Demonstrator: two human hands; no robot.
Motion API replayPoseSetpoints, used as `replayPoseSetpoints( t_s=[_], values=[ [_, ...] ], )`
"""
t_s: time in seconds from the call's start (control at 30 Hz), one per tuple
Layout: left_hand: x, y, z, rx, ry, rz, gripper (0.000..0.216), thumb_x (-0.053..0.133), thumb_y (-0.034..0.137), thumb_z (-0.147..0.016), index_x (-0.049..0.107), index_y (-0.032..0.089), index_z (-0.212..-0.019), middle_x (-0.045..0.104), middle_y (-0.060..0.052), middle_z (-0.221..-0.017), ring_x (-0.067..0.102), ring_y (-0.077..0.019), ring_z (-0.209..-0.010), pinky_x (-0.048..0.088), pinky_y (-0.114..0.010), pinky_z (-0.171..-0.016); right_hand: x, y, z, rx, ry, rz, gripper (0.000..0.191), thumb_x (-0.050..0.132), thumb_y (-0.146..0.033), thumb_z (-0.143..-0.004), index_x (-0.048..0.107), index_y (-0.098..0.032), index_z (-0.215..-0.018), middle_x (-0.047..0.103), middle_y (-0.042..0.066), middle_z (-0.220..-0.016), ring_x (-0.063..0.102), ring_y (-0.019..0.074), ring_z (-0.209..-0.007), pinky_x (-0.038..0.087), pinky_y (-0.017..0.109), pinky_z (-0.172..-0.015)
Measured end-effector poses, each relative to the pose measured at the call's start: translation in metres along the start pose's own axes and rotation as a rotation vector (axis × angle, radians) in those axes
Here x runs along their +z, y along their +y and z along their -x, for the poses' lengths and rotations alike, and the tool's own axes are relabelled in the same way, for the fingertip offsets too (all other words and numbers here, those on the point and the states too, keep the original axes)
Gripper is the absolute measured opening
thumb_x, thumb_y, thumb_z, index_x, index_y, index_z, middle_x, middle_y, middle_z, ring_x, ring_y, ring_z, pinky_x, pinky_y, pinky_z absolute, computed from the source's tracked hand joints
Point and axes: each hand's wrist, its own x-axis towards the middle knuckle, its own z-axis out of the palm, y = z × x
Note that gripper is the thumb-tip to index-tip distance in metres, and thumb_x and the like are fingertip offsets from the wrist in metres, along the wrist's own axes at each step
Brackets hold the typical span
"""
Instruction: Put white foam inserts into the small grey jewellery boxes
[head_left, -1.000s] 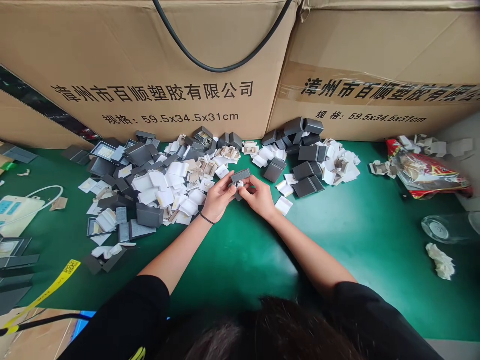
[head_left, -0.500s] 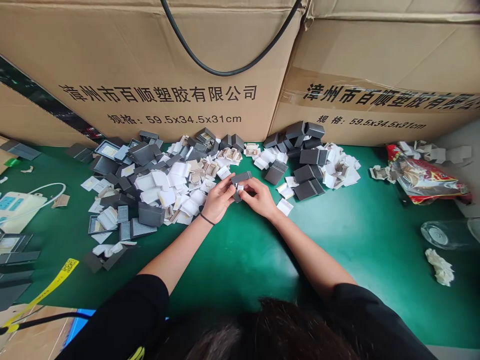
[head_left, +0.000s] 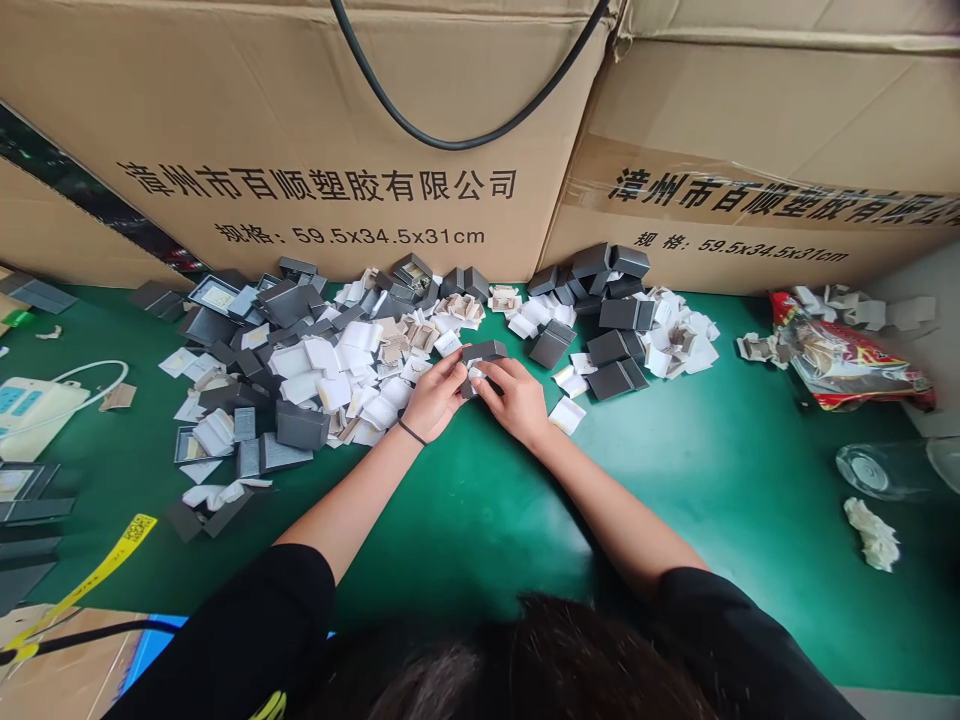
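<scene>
Between my hands, above the green table, is a small dark grey box with its lid apart from its base. My left hand grips the box from the left, fingers closed round its side. My right hand has thumb and fingers pinched at a small white insert in the box's opening. The fingers partly cover the insert and the lower half of the box. Left of my left hand lies a heap of white inserts mixed with dark grey boxes. More closed grey boxes sit right of my right hand.
Big cardboard cartons stand along the back, with a black cable hanging before them. On the right of the green table are a red snack bag, a clear cup and crumpled tissue. A power strip lies left.
My right-hand fingers have moved slightly in over the box opening, and the white insert sits a little lower there. My left hand keeps its hold on the box.
</scene>
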Motion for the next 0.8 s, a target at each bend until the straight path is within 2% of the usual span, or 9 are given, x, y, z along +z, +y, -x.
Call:
replayPoseSetpoints(
  t_s=[0.13, 0.3, 0.5, 0.67, 0.8],
  values=[
    [0.002, -0.002, 0.002, 0.044, 0.016, -0.015, 0.044, 0.069, 0.029, -0.075, 0.060, 0.025, -0.118, 0.062, -0.005, -0.117, 0.054, -0.0191, -0.109, 0.044, -0.032, -0.092, 0.009, -0.003, 0.002, 0.116, 0.083, -0.214, 0.029, 0.046, -0.047, -0.088, 0.061, -0.025, -0.102, 0.064, 0.005, -0.099, 0.058, 0.0196, -0.091, 0.050, 0.032, -0.078],
    [0.005, -0.006, 0.003, 0.128, 0.079, -0.021, 0.043, 0.070, 0.028, -0.073, 0.061, 0.025, -0.115, 0.061, -0.005, -0.117, 0.053, -0.0215, -0.113, 0.043, -0.034, -0.094, 0.020, -0.007, 0.005, 0.272, 0.197, -0.484, 0.028, 0.056, -0.048, -0.080, 0.054, -0.023, -0.092, 0.063, 0.001, -0.087, 0.061, 0.0153, -0.079, 0.053, 0.030, -0.076],
    [0.009, -0.009, 0.004, 0.187, 0.117, -0.042, 0.047, 0.072, 0.028, -0.072, 0.060, 0.024, -0.117, 0.059, -0.006, -0.124, 0.048, -0.0237, -0.120, 0.042, -0.035, -0.098, 0.019, -0.007, 0.005, 0.305, 0.191, -0.581, 0.030, 0.060, -0.048, -0.077, 0.058, -0.023, -0.093, 0.067, 0.002, -0.094, 0.064, 0.0175, -0.090, 0.052, 0.034, -0.087],
    [0.011, -0.009, 0.006, 0.217, 0.113, -0.072, 0.050, 0.073, 0.029, -0.071, 0.059, 0.023, -0.119, 0.057, -0.006, -0.127, 0.045, -0.0252, -0.124, 0.037, -0.038, -0.103, 0.019, -0.008, 0.004, 0.304, 0.194, -0.707, 0.028, 0.061, -0.045, -0.077, 0.059, -0.021, -0.092, 0.067, 0.003, -0.095, 0.065, 0.0174, -0.091, 0.053, 0.033, -0.085],
    [0.011, -0.010, 0.005, 0.214, 0.117, -0.081, 0.051, 0.072, 0.031, -0.072, 0.058, 0.023, -0.120, 0.057, -0.006, -0.128, 0.045, -0.0258, -0.124, 0.038, -0.038, -0.103, 0.018, -0.006, 0.001, 0.273, 0.190, -0.700, 0.026, 0.061, -0.044, -0.076, 0.060, -0.021, -0.089, 0.067, 0.002, -0.090, 0.064, 0.0158, -0.084, 0.054, 0.032, -0.082]
  ],
)
